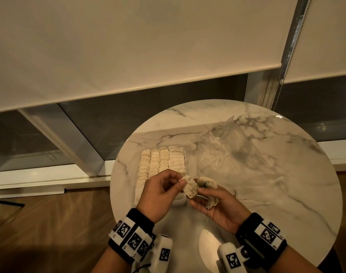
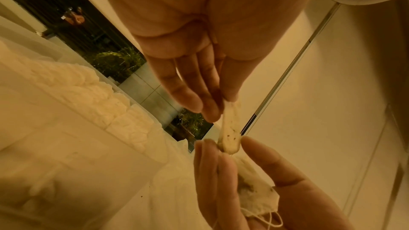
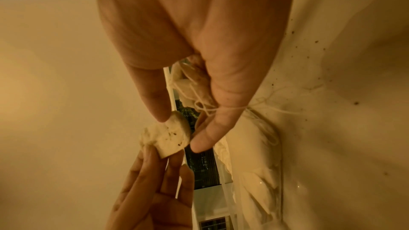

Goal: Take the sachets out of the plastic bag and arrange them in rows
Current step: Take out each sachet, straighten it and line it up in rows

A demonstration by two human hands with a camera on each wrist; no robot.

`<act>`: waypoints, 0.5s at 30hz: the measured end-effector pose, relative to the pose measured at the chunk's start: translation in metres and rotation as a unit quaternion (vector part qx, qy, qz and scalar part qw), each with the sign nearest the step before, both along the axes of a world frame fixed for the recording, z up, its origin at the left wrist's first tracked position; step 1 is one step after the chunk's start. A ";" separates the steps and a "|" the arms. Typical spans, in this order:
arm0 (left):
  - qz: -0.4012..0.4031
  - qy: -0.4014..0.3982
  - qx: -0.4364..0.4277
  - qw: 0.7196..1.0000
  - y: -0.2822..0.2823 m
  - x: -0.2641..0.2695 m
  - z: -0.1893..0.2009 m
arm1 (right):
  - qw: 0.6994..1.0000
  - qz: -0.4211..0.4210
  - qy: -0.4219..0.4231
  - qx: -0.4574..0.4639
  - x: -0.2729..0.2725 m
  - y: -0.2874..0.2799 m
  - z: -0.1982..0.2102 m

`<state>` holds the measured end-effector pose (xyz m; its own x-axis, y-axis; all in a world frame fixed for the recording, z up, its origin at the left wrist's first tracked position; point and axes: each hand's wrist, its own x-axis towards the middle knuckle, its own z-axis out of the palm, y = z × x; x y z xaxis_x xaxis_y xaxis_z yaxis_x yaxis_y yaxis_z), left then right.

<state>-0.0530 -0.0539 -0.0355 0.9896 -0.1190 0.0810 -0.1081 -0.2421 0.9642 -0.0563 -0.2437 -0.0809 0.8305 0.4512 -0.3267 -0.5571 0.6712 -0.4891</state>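
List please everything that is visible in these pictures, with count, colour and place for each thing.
table: one, round, white marble with grey veins, under everything.
rows of sachets: four rows, cream, on the table's left part; the count of sachets is unclear.
plastic bag: one, clear, crumpled, on the table right of the rows.
sachet: one, cream with dark specks, pinched between both hands.
sachets with strings: at least one, cream, stained dark, in the right palm.
blinds: two, cream, behind the table.
floor: brown wood.
wristbands: two, black with white markers.
left hand: pinches the sachet's top.
right hand: holds its lower end.
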 end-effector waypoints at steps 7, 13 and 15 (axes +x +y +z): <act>0.003 -0.006 0.032 0.999 0.025 0.005 0.004 | 0.999 -0.020 0.023 -0.016 0.002 -0.001 -0.003; 0.043 -0.002 0.181 0.983 0.056 0.026 -0.007 | 0.999 -0.029 0.035 -0.027 0.003 -0.001 -0.004; 0.035 0.010 0.217 0.976 0.061 0.030 -0.012 | 0.999 -0.029 0.038 -0.024 0.003 -0.001 -0.004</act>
<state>-0.0227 0.0071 -0.0478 0.9974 -0.0690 0.0192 -0.0588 -0.6340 0.7711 -0.0536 -0.2445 -0.0844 0.8268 0.3858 -0.4094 -0.5548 0.6793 -0.4803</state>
